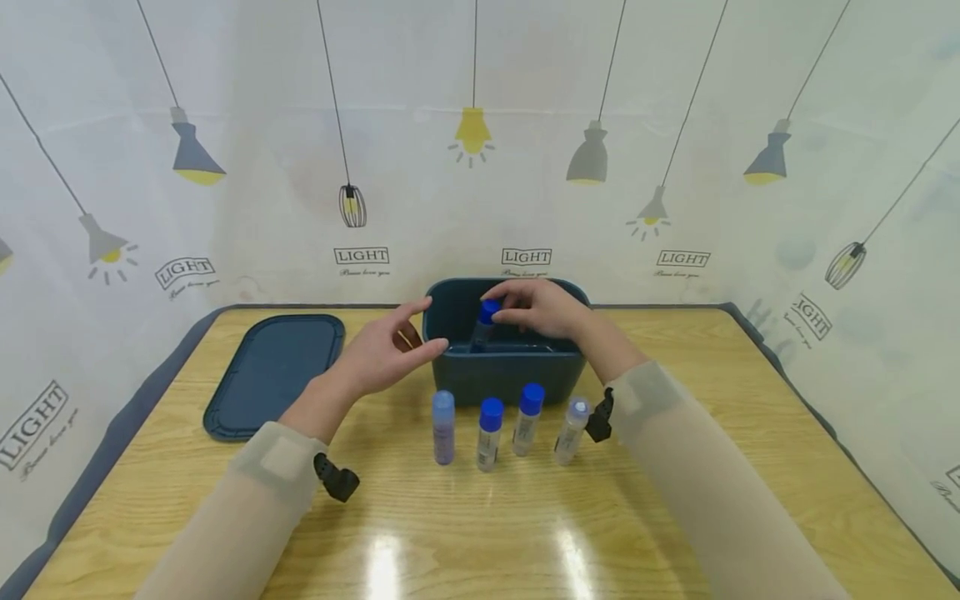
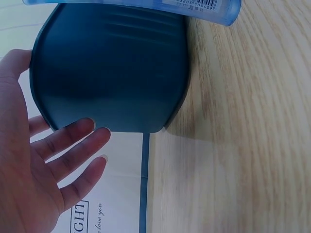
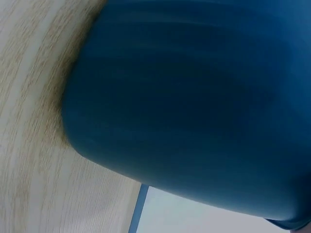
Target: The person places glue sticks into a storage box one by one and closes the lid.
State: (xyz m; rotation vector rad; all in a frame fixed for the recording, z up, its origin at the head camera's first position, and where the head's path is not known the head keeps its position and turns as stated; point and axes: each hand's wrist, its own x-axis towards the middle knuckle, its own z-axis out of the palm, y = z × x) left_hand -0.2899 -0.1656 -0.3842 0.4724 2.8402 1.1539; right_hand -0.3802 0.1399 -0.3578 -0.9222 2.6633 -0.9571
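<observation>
A dark blue bin [image 1: 510,379] stands at the back middle of the table. My right hand [image 1: 543,308] reaches over its rim and pinches the blue cap of a small clear bottle [image 1: 483,329], whose body is inside the bin. At the bin's left end is my left hand [image 1: 386,346], fingers spread and relaxed; in the left wrist view its thumb touches the rim of the bin [image 2: 112,68]. The right wrist view shows mostly the outer wall of the bin [image 3: 184,107]; the right hand is hardly visible there.
In front of the bin several bottles stand in a row: a light-blue-capped one [image 1: 443,429], two with dark blue caps [image 1: 489,433] [image 1: 528,421], and one with a clear cap [image 1: 572,432]. A dark blue lid [image 1: 273,375] lies at the left. Behind rises a lamp-print curtain [image 1: 480,200].
</observation>
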